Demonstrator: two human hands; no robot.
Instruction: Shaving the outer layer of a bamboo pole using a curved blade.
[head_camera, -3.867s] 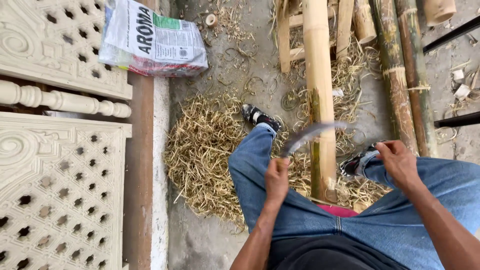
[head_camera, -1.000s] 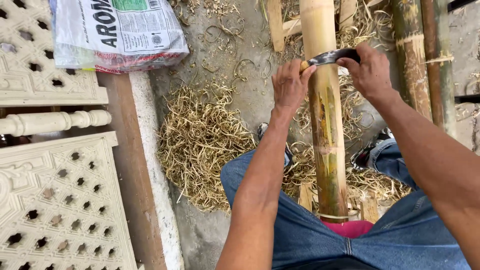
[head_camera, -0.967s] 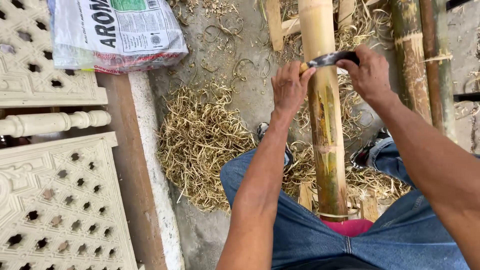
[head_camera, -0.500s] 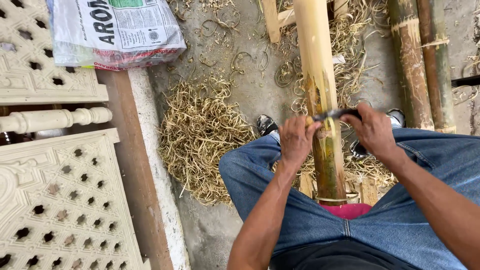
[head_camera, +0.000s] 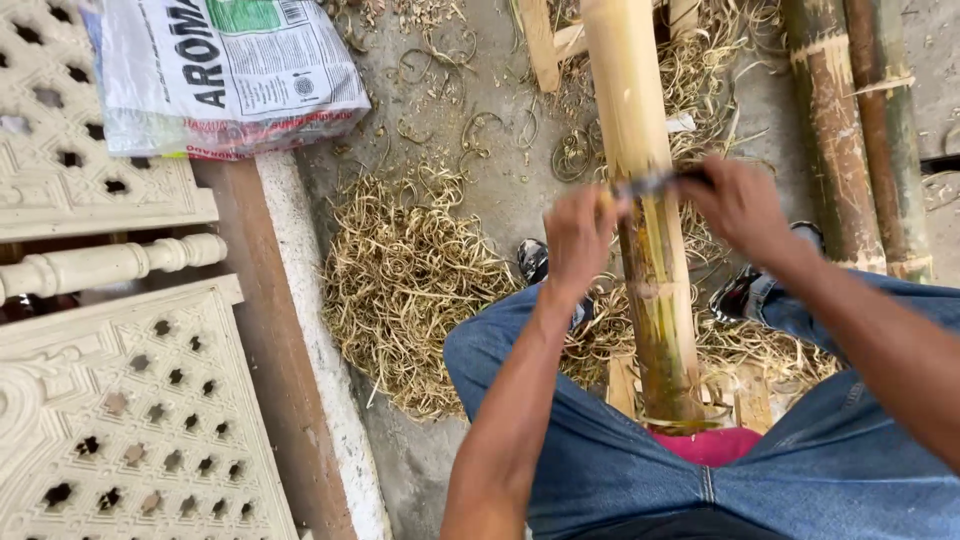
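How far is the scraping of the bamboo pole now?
The upper pole looks pale and bare, and a heap of shavings lies beside it. Left hand and right hand hold a blade across it. The darker, yellow-green part below remains unscraped.

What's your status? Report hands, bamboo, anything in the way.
Left hand and right hand both gripping the blade, one at each end. Blade lies across the bamboo pole. Shavings piled left; nothing blocking.
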